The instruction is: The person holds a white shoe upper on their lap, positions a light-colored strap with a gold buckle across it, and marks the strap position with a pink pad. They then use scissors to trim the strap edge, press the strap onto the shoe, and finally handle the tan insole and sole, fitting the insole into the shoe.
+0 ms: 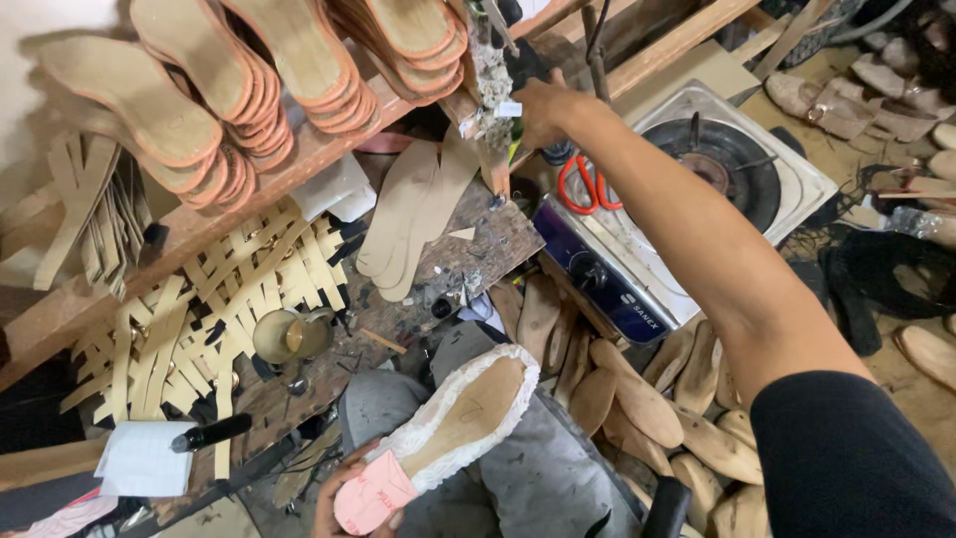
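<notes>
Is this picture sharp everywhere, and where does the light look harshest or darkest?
Head view: mostly sharp; the right hand, reaching toward the shelf, looks slightly soft. The white top of the gas stove is brightest, without strong glare. Gaps under the workbench fall into deep shadow. The left hand holds a shoe last, evenly lit.

pink-heeled tan sole (438, 438), orange scissors (581, 187), blue-fronted stove (637, 269)

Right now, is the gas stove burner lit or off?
Off, it seems: the gas stove shows a bare dark burner with no visible flame and nothing on it. The knob setting cannot be read.
</notes>
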